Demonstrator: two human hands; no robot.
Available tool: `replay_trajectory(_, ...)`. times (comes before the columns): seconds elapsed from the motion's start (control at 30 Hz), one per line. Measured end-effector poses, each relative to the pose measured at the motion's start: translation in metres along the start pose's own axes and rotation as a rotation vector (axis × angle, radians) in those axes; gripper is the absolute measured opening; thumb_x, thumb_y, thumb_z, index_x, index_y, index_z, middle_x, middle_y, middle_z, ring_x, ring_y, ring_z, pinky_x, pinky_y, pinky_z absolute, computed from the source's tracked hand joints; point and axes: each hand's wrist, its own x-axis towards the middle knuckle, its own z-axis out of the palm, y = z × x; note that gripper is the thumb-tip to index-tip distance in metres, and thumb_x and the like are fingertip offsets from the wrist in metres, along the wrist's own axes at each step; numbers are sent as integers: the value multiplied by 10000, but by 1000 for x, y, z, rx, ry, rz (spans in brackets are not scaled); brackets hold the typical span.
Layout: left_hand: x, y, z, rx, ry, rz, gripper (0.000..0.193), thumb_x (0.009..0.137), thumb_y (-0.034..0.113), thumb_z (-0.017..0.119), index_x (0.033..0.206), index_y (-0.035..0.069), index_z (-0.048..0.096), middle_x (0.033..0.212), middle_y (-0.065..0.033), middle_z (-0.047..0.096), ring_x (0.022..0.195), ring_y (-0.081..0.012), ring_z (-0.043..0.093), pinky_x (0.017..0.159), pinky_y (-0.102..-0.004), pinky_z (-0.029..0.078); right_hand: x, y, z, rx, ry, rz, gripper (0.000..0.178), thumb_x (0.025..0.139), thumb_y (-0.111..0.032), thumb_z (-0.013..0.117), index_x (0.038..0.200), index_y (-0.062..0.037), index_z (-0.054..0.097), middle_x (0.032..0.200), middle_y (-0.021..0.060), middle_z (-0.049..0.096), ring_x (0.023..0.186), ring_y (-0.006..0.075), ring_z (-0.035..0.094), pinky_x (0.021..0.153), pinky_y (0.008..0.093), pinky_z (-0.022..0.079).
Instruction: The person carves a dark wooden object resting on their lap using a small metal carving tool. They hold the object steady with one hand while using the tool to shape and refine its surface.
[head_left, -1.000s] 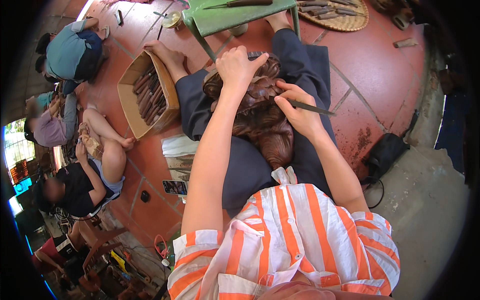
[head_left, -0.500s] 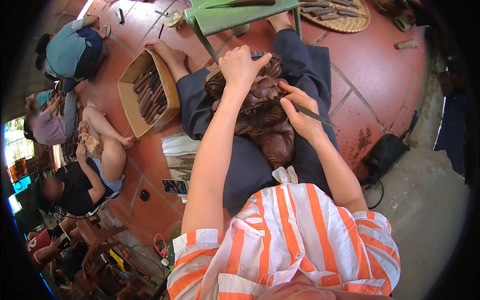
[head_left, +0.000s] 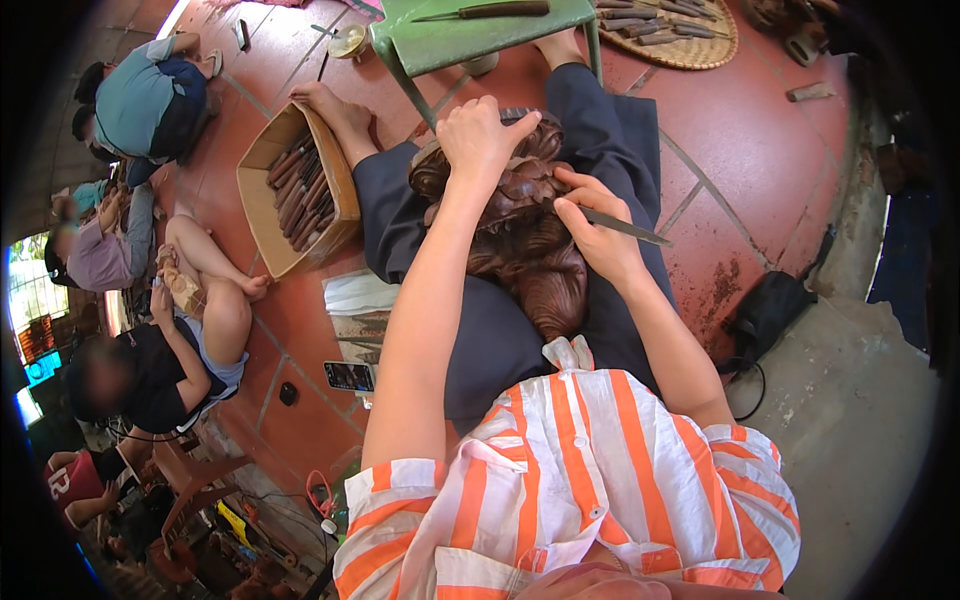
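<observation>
A dark wood carving (head_left: 525,235), lying on the lap betw. the knees, is being steadied by the left hand (head_left: 482,140), which is closed over its far end, while a thin chisel (head_left: 622,226) is being pinched in the curled fingers of the right hand (head_left: 598,232) w/ its tip set into a groove. Detail cutting is judged to be the step in hand; the next stroke is prob. calling for short, controlled pushes. The chisel tip and the carving's far end are being hidden by fingers, and the box of tools (head_left: 300,190) is too small to be read.
</observation>
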Motion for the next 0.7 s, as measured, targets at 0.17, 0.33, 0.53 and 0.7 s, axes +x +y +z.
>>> replay_trajectory(0.17,0,8,-1,-24,-33,-16,577,709,600,718,703,25,674,677,-155,670,656,-329,682,604,-437,535,-3,6,-6,7,8,29,175,840,-103,630,856,62,685,1196,206,652,1111,320,625,972,367,457)
replay_trajectory(0.33,0,1,-3,10,1,-34,593,697,621,704,711,29,685,675,-158,672,634,-324,679,593,-442,536,1,1,1,-32,-5,-6,174,853,-122,645,853,50,676,1207,194,648,1096,312,628,962,363,458)
replay_trajectory(0.53,1,17,-8,23,-67,-133,542,633,614,662,714,83,730,741,-128,684,755,-302,665,686,-432,463,0,6,-2,93,-29,38,224,917,-66,592,1078,66,674,1191,148,673,1062,187,620,945,287,448)
replay_trajectory(0.7,4,7,22,-55,-150,-209,625,592,627,727,826,47,721,843,-117,676,868,-270,619,784,-419,413,3,24,2,-102,-111,-109,211,967,-108,553,971,83,643,1299,168,599,1132,215,562,982,327,414)
